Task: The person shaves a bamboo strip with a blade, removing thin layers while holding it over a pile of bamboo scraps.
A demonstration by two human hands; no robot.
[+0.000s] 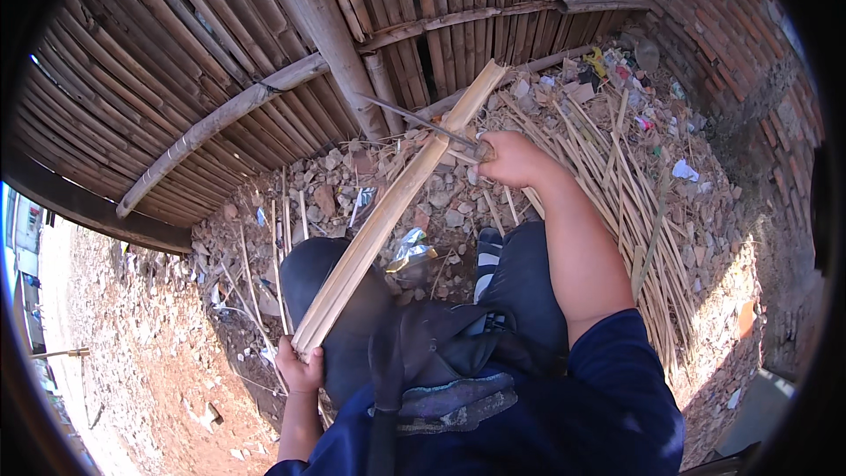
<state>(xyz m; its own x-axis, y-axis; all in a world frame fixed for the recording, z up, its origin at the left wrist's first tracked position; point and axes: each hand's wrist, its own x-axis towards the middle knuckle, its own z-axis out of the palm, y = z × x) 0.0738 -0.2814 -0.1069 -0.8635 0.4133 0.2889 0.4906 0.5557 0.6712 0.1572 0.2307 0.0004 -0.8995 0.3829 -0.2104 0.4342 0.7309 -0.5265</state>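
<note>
A long split length of bamboo [379, 225] runs slantwise from my left thigh up toward the bamboo wall, its pale inner side showing. Its near end is gripped by my left hand [301, 365], fingers wrapped around the edge. My right hand [513, 159] is closed on the handle of a long, thin-bladed knife [410, 115]. The blade crosses the bamboo in its upper part, pointing to the far left, and touches it or lies in it; I cannot tell how deep. A short splinter sticks out near the blade beside my right hand.
Many thin bamboo strips [630, 220] lie in a heap to the right. Broken brick and stone rubble [330, 185] with scraps of litter covers the ground. A bamboo slat wall [220, 53] stands ahead, a brick wall [731, 44] at the right. Shiny wrapper [411, 251] lies between my legs.
</note>
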